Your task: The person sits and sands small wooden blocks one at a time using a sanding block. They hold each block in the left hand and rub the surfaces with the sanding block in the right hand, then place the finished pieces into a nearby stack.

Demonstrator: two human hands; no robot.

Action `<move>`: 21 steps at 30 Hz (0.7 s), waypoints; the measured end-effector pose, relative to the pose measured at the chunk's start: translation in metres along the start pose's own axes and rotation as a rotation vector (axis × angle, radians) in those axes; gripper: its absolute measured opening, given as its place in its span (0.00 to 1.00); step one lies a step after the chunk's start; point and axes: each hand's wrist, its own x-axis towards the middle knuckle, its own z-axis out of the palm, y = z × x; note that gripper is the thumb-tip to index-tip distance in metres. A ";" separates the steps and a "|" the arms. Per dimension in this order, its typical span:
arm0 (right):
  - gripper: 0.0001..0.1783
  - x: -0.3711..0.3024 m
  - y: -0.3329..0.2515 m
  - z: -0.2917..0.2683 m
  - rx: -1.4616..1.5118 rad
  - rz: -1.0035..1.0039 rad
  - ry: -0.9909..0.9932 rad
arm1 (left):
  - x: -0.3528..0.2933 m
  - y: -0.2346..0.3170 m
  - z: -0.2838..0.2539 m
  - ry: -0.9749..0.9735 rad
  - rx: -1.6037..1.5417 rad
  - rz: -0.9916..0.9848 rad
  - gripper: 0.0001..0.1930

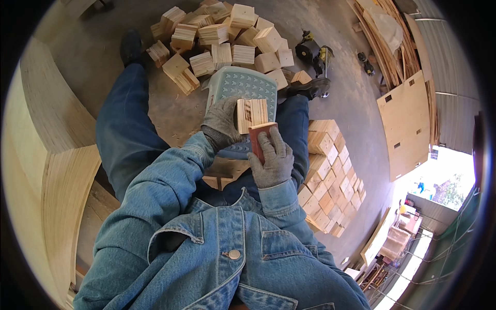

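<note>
Left hand (223,120): gloved, gripping the wooden block (251,114)
Right hand (275,161): gloved, gripping a red-brown pad (256,144)
Held block: centre of frame, over the stool (238,81), pad at its lower right
Loose blocks (214,35): heaped, top centre
Stacked blocks (330,187): right of centre

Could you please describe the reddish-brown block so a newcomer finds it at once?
Find the pale green plastic stool between the legs. Over it, the left hand holds a wooden block. In the right hand is the reddish-brown block, darker than that wood.
</note>
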 end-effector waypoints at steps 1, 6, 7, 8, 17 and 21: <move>0.36 -0.001 -0.001 0.000 0.007 -0.009 0.014 | -0.001 0.000 0.000 0.003 0.000 -0.016 0.46; 0.35 0.044 0.004 0.002 -0.003 -0.033 0.019 | -0.003 -0.001 -0.001 0.029 0.007 -0.033 0.48; 0.34 0.060 0.008 0.009 -0.002 -0.024 0.030 | -0.004 -0.003 -0.001 0.026 0.028 -0.037 0.49; 0.34 0.077 0.012 0.014 -0.005 -0.019 0.038 | -0.004 -0.003 0.000 0.026 0.045 -0.042 0.50; 0.35 0.171 0.014 0.027 -0.072 0.199 -0.081 | -0.003 -0.008 -0.001 -0.091 0.138 -0.115 0.58; 0.36 0.116 0.003 0.015 -0.052 0.165 -0.058 | -0.003 -0.004 0.002 -0.036 0.094 -0.116 0.55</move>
